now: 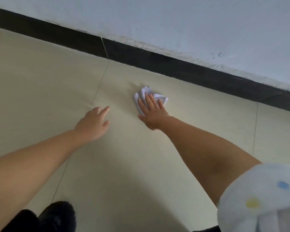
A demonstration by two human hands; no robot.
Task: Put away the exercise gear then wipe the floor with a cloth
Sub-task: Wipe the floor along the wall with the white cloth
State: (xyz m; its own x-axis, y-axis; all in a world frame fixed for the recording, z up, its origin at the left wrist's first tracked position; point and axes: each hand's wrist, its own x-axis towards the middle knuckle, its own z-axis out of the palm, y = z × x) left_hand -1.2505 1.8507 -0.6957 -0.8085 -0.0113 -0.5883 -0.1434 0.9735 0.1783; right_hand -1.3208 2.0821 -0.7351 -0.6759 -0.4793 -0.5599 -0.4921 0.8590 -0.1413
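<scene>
Pressing flat, right hand (151, 113) fingers straight on crumpled white cloth (149, 96) on beige tiled floor (141, 164) | left hand (94, 124) wide, beside it | black baseboard (174, 66) near cloth | black shoe (57, 216) bottom left, bare tiles between.

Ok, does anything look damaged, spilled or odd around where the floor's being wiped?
The wall paint looks chipped and flaky just above the dark baseboard, past the white cloth under the right hand. The floor shows no spill; the left hand holds nothing.
</scene>
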